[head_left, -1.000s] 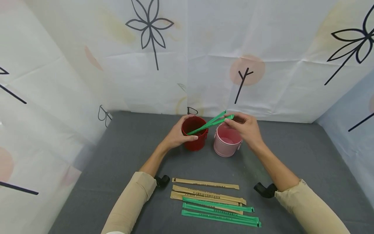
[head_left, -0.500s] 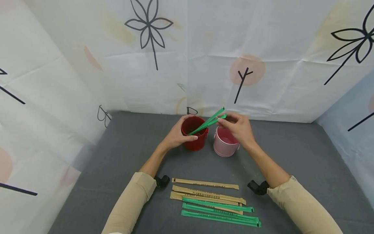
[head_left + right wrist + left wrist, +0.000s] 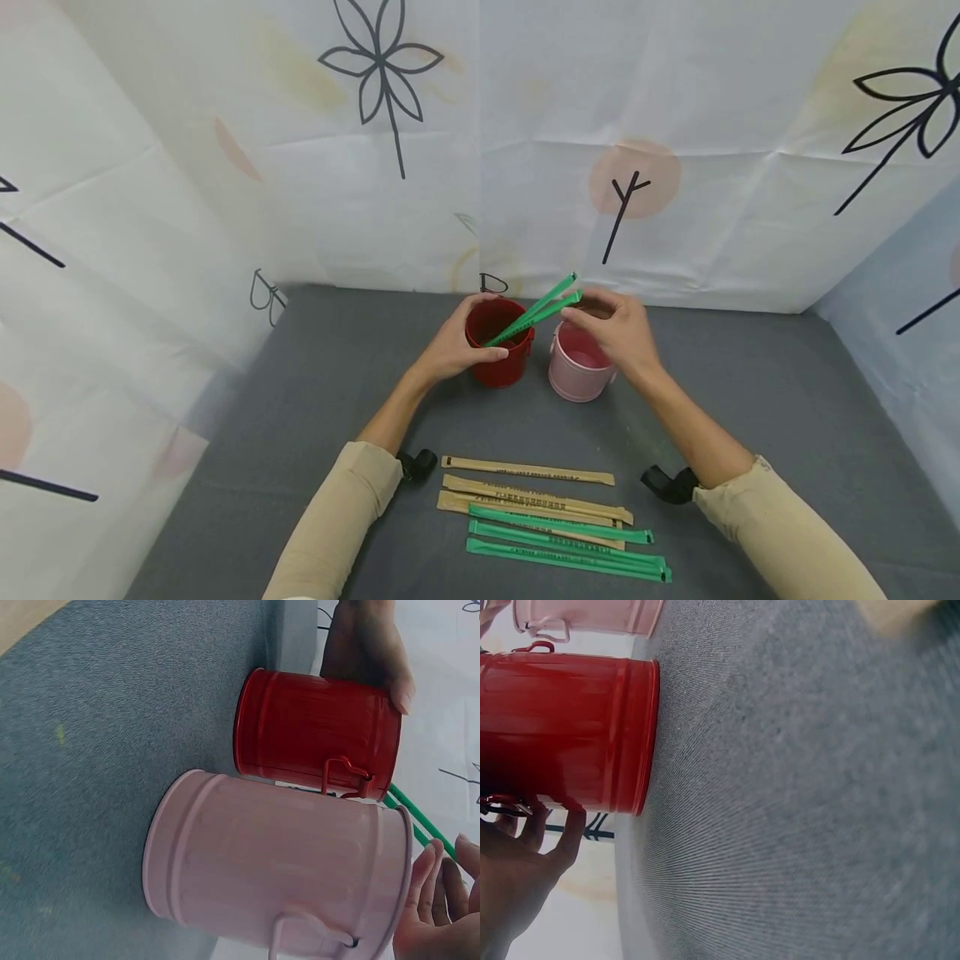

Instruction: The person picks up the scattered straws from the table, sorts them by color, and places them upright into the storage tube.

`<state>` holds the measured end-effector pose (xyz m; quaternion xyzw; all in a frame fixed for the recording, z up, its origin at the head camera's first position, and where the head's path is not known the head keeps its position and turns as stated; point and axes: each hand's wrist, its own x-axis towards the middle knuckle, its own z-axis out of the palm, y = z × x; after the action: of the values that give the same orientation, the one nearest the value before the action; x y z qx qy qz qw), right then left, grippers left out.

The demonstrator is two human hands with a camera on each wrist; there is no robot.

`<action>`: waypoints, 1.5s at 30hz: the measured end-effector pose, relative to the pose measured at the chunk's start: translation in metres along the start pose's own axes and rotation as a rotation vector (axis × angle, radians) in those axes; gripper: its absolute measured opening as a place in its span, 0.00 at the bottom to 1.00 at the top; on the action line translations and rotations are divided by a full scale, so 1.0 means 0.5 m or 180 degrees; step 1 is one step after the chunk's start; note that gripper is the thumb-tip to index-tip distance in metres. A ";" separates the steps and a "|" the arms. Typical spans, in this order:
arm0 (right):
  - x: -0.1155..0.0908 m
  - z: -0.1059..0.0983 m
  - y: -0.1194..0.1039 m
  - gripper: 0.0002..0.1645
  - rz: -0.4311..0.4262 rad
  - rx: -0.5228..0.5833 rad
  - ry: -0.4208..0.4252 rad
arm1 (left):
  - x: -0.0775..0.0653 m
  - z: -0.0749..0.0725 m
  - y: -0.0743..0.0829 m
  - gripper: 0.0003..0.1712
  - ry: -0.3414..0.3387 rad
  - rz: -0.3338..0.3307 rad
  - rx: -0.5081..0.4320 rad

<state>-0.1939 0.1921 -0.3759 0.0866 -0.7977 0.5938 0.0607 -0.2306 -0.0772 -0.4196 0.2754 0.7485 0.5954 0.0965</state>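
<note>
A: Left hand (image 3: 452,342)?
B: Frame centre, thumb and fingers curled round the red bucket (image 3: 501,371).
A: Right hand (image 3: 617,330)?
B: Right of centre, fingertips at the outer ends of two green-wrapped straws (image 3: 525,322); can't tell if pinching.
A: Straws where?
B: Centre, slanting up-right, lower ends inside the red bucket. Pink bucket (image 3: 577,379) upright just right of it. Tan-wrapped straws (image 3: 525,470) and loose green packets (image 3: 566,561) lie bottom centre, grey cloth (image 3: 360,358).

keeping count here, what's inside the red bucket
Two green sticks lean inside the red bucket, their upper ends poking out past its rim. Its near side covers their lower ends and part of the bottom.
</note>
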 end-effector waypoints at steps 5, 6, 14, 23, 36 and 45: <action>-0.024 -0.019 -0.013 0.21 -0.0094 -0.0176 0.0109 | 0.011 -0.003 -0.026 0.48 -0.0015 0.0014 -0.0044; -0.030 -0.023 -0.015 0.20 -0.0133 -0.0197 0.0128 | 0.014 -0.003 -0.036 0.48 0.0000 0.0021 -0.0037; -0.086 -0.050 -0.019 0.16 -0.0385 -0.0122 0.0175 | 0.024 -0.002 -0.073 0.49 0.0067 0.0017 0.0092; -0.155 -0.068 -0.004 0.17 -0.0563 -0.0092 0.0117 | 0.027 0.002 -0.076 0.48 0.0079 0.0044 0.0109; -0.249 -0.084 0.073 0.17 -0.0283 -0.0470 -0.0174 | 0.024 0.006 -0.075 0.48 0.0065 -0.0017 0.0148; -0.315 -0.084 0.122 0.17 0.0097 -0.0572 -0.0374 | 0.017 0.003 -0.076 0.49 0.0072 0.0005 0.0108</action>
<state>-0.0531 0.2600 -0.4522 0.1033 -0.8511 0.5146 0.0124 -0.2484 -0.0768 -0.4541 0.2709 0.7594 0.5857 0.0829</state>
